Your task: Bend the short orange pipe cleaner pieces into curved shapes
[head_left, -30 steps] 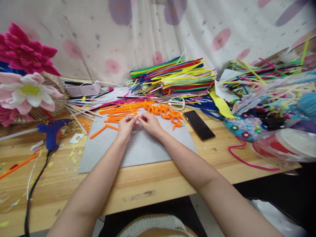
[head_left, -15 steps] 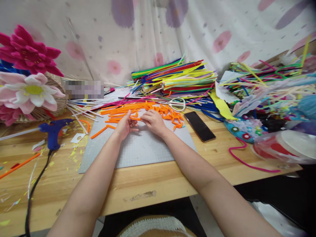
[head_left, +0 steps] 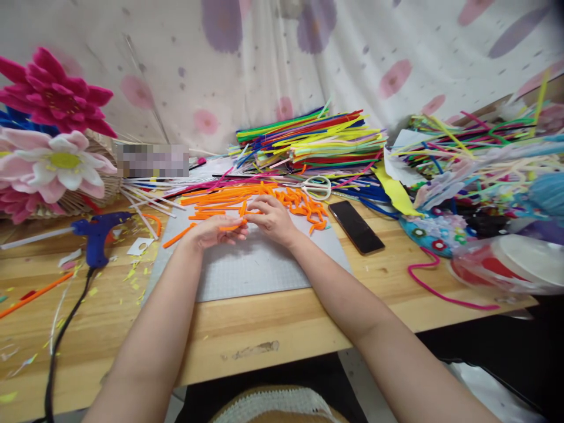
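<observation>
My left hand [head_left: 214,232] lies palm up over the grey cutting mat [head_left: 247,267], fingers partly stretched, with a short orange pipe cleaner piece [head_left: 232,225] across its fingertips. My right hand [head_left: 269,219] is beside it, fingers curled and pinching the same orange piece at its right end. Just behind both hands lies a heap of cut orange pipe cleaner pieces [head_left: 229,197], straight ones to the left and bent ones [head_left: 308,210] to the right.
A blue glue gun [head_left: 97,235] with its black cord lies at the left, near fabric flowers [head_left: 53,158]. White-handled scissors [head_left: 318,186] and a black phone [head_left: 355,226] lie right of the mat. Stacks of coloured pipe cleaners [head_left: 308,138] fill the back; a pink one [head_left: 440,288] curls near the right.
My left hand has turned from a pinch near the right hand to lying palm up and lower on the mat. The right hand moved slightly back toward the orange heap.
</observation>
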Demonstrator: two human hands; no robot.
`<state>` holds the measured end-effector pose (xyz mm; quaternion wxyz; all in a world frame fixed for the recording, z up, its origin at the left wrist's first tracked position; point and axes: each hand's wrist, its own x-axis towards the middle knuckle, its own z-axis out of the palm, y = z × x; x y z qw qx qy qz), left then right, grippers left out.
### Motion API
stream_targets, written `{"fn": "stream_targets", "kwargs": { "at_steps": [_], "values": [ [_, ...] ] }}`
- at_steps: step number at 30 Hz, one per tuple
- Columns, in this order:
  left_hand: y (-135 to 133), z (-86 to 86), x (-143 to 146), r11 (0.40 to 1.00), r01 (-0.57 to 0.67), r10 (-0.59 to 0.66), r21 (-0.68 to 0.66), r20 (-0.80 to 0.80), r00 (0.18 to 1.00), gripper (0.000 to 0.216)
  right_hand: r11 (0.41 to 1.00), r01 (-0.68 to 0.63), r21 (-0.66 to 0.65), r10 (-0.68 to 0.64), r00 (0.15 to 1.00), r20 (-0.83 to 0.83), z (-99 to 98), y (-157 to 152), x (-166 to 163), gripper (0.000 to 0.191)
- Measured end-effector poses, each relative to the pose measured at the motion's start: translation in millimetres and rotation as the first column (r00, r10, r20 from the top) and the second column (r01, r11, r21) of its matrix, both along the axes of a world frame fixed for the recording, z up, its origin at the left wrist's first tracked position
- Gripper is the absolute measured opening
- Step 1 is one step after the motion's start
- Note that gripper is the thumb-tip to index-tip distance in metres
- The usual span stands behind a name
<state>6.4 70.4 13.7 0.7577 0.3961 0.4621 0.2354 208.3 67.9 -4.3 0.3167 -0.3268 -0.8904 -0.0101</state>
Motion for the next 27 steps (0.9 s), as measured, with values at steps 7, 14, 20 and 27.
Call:
{"fn": "stream_targets", "kwargs": {
  "at_steps": [7, 14, 20, 27],
  "values": [
    [-3.9, -8.7, 20.3, 0.991, -0.115, 0.113, 0.067, 0.043, 0.993, 0.013, 0.997, 0.052, -0.058, -0.054, 0.998, -0.042, -1.1, 2.7, -1.5, 0.028],
    [-5.9, -20.2, 36.0, 0.93, -0.273, 0.257, 0.246, 0.096, 0.962, 0.017, 0.731, 0.615, -0.297, -0.632, 0.773, 0.046, 21.6, 38.2, 74.5, 0.029],
    [-8.6, -22.4, 41.9, 0.918, -0.32, 0.283, 0.234, 0.176, 0.943, 0.029, 0.591, 0.79, -0.164, -0.637, 0.582, 0.507, 26.2, 69.7, 118.9, 0.035],
    [-8.1, -20.5, 41.0, 0.87, -0.379, 0.336, 0.316, 0.183, 0.924, 0.028, 0.662, 0.749, -0.017, -0.578, 0.526, 0.624, 20.7, 76.6, 109.2, 0.033]
  ]
}}
